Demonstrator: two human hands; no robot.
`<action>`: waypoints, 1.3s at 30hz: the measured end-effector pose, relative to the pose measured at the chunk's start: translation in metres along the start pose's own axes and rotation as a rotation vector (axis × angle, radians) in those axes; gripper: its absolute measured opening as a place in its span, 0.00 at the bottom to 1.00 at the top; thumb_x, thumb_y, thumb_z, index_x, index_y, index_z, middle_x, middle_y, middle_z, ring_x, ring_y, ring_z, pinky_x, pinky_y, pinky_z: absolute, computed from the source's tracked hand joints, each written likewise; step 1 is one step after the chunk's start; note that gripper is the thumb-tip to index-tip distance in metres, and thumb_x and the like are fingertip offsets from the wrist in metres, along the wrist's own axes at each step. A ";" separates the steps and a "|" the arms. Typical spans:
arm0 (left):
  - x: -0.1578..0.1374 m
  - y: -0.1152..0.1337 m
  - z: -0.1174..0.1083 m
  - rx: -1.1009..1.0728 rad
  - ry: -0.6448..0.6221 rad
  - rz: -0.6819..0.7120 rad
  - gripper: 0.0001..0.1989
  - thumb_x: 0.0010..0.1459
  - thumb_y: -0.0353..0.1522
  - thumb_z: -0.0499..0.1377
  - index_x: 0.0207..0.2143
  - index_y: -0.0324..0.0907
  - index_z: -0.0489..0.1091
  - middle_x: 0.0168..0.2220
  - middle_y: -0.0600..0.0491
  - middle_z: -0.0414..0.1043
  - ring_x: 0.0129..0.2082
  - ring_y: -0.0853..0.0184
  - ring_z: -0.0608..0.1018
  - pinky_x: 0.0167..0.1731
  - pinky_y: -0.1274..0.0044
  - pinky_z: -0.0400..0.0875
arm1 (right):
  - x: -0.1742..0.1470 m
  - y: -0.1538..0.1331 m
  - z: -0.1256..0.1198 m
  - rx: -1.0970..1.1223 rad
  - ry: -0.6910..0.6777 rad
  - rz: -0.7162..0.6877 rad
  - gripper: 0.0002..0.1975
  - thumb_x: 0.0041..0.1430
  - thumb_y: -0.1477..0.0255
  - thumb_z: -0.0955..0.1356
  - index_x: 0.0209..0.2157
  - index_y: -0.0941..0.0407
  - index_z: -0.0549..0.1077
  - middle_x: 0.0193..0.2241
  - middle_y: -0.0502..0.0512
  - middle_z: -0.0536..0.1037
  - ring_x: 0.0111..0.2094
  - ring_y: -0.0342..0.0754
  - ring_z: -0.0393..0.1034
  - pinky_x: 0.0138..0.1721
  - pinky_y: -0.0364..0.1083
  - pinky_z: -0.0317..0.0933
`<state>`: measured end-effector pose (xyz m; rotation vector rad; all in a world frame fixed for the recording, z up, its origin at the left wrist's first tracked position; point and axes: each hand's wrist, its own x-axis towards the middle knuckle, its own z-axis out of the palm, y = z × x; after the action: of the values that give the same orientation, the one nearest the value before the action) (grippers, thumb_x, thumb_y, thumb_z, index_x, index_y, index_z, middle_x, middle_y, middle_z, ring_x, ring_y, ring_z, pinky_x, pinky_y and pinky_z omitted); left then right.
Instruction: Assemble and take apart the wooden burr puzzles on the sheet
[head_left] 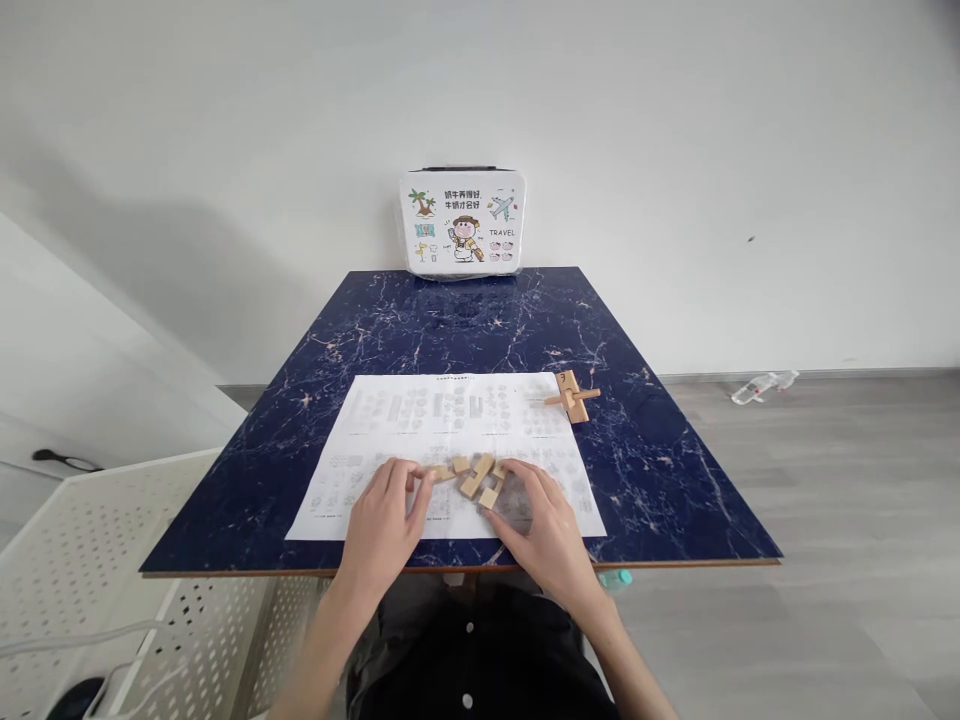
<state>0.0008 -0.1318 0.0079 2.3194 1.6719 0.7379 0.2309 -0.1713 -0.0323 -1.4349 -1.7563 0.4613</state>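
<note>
Small pale wooden puzzle pieces lie over a printed paper sheet point(390, 425) near the table's front edge. My left hand point(386, 515) is closed, thumb and forefinger pinching the end of one notched wooden piece point(442, 472). Thumb and index finger of my right hand point(547, 525) hold another notched wooden piece point(491, 494) by its two ends. Between the hands, a third wooden piece point(477, 476) lies slanted, close beside the right-hand piece; whether they touch I cannot tell. My fingers hide parts of both held pieces.
An assembled wooden cross-shaped puzzle point(574, 396) lies at the sheet's right upper corner. A white cartoon-printed case point(463, 222) stands at the back of the blue marbled table point(645, 480). A white perforated rack point(67, 540) is at left, and a clear plastic bottle point(763, 387) lies on the floor.
</note>
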 end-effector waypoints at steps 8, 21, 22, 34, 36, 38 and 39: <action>0.001 0.024 0.023 -0.026 -0.021 0.157 0.11 0.68 0.40 0.63 0.48 0.45 0.72 0.45 0.48 0.69 0.46 0.55 0.74 0.45 0.63 0.74 | -0.001 0.001 0.001 0.054 0.026 0.032 0.25 0.71 0.63 0.68 0.65 0.48 0.62 0.60 0.63 0.73 0.61 0.64 0.69 0.58 0.63 0.70; -0.008 0.043 0.007 -0.942 -0.184 -0.311 0.16 0.74 0.47 0.53 0.50 0.45 0.66 0.32 0.57 0.64 0.23 0.72 0.64 0.25 0.78 0.61 | 0.000 0.001 -0.001 0.107 0.098 0.090 0.24 0.70 0.60 0.68 0.64 0.49 0.65 0.60 0.63 0.73 0.61 0.62 0.69 0.57 0.62 0.71; -0.009 0.047 0.006 -1.066 -0.194 -0.365 0.17 0.74 0.48 0.53 0.47 0.44 0.66 0.31 0.58 0.62 0.22 0.74 0.61 0.23 0.79 0.58 | 0.000 0.001 -0.001 0.103 0.099 0.088 0.24 0.70 0.60 0.68 0.63 0.49 0.65 0.60 0.63 0.73 0.61 0.62 0.70 0.57 0.62 0.71; -0.012 0.059 0.015 -1.466 -0.144 -0.616 0.26 0.68 0.55 0.57 0.44 0.41 0.69 0.24 0.60 0.60 0.19 0.76 0.53 0.20 0.82 0.52 | -0.001 -0.001 -0.002 0.119 0.071 0.093 0.25 0.70 0.60 0.69 0.64 0.48 0.64 0.60 0.63 0.73 0.58 0.62 0.72 0.54 0.61 0.72; -0.012 0.061 0.014 -1.415 -0.145 -0.585 0.26 0.69 0.55 0.56 0.37 0.40 0.69 0.22 0.60 0.59 0.18 0.76 0.53 0.19 0.81 0.52 | -0.001 -0.002 -0.002 0.128 0.077 0.103 0.25 0.69 0.61 0.69 0.64 0.49 0.64 0.60 0.62 0.73 0.57 0.62 0.73 0.54 0.60 0.72; -0.012 0.062 0.014 -1.378 -0.171 -0.564 0.28 0.70 0.55 0.55 0.29 0.40 0.66 0.22 0.59 0.58 0.18 0.76 0.55 0.19 0.81 0.52 | 0.000 -0.002 -0.002 0.135 0.084 0.107 0.25 0.69 0.61 0.69 0.63 0.49 0.64 0.59 0.63 0.74 0.55 0.61 0.73 0.54 0.60 0.72; -0.012 0.062 0.014 -1.371 -0.192 -0.553 0.29 0.70 0.55 0.55 0.28 0.40 0.65 0.23 0.58 0.58 0.19 0.77 0.55 0.19 0.81 0.53 | 0.000 -0.002 -0.002 0.139 0.089 0.108 0.24 0.69 0.61 0.69 0.63 0.50 0.65 0.59 0.63 0.74 0.55 0.61 0.73 0.53 0.60 0.72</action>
<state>0.0564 -0.1628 0.0190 0.8928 1.0092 0.9971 0.2310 -0.1722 -0.0295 -1.4332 -1.5518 0.5572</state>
